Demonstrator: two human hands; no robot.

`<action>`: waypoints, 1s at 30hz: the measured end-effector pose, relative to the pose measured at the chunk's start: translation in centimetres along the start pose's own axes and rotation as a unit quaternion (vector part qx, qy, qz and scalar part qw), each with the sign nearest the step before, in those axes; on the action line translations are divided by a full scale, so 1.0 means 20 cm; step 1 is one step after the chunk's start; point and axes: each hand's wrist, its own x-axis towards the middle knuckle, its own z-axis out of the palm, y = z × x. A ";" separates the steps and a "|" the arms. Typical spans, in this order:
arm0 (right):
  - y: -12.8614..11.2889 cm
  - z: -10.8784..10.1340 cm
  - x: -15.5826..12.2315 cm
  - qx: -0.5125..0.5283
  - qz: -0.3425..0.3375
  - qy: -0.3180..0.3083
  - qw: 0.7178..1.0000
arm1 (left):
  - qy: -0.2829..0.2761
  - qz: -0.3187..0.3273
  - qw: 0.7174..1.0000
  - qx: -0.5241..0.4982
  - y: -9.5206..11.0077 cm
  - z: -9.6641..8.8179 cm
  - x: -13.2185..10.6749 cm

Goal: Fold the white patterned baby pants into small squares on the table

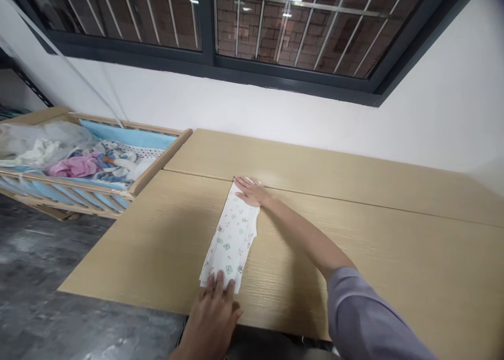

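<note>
A pair of small white pants [232, 234] with green and pink prints lies folded lengthwise on the wooden table [291, 255]. Its layers sit slightly offset along the left side and at the near end. My right hand [252, 192] lies flat over the far end of the pants, fingers stretched out to the left. At the near end, my left hand [214, 313] rests its spread fingertips on the cloth, with the palm off the table's front edge. Neither hand is closed around anything. Part of the far end is hidden under my right hand.
Left of the table stands a wooden crib [145, 166] with a blue lining, holding a pink cloth [76, 166], other crumpled fabrics and a clear plastic bag [59, 137]. A seam runs across the table. Behind it are a white wall [275, 116] and a barred window [275, 34].
</note>
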 end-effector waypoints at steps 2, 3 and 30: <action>0.04 -0.03 0.04 -0.002 0.000 0.006 1.000 | -0.007 -0.001 1.000 0.005 0.00 -0.01 0.00; 0.04 -0.04 0.04 -0.002 -0.001 0.009 1.000 | -0.008 -0.002 1.000 0.006 0.00 -0.02 0.01; -1.00 0.10 -1.26 0.173 -0.088 0.184 0.963 | 0.149 0.195 0.945 -0.217 -0.20 -0.22 -0.03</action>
